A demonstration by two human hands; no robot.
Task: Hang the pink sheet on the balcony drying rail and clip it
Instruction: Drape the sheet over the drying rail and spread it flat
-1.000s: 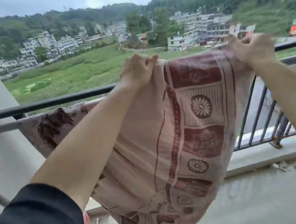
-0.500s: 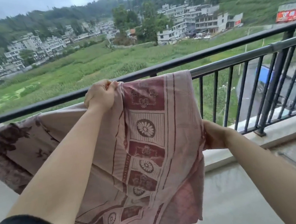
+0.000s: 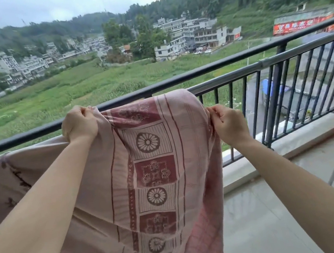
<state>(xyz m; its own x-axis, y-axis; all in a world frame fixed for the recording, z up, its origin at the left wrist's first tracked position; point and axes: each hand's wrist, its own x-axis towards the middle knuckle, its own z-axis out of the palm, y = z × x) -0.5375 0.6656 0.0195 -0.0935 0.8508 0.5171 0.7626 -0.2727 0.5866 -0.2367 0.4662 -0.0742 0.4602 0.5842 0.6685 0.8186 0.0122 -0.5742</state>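
At the far left the pink sheet (image 3: pixel 152 170) shows a darker flower print and lies spread along the drying rail (image 3: pixel 260 64), which it hides there, just inside the black balcony railing (image 3: pixel 35 133). Further right, the left hand (image 3: pixel 80 125) is up at rail height, its grip curled round a gathered bunch of the sheet's top fold. From that hand the cloth runs over the rail and hangs down in a long panel with a dark red border of squares and round flowers. At the panel's right edge, the right hand (image 3: pixel 228 123) has a narrow grip, thumb and fingers pinching the edge of the sheet a little below the rail. To the right of it the silver rail runs bare toward the edge of the view. Judging by this, the hanging is largely done: the sheet is over the rail, but it is bunched at the left hand and folded near the right, so spreading and evening it out appears to be the step in hand. No clip shows anywhere on the sheet or in either hand, so the clipping seems wholly left to do.
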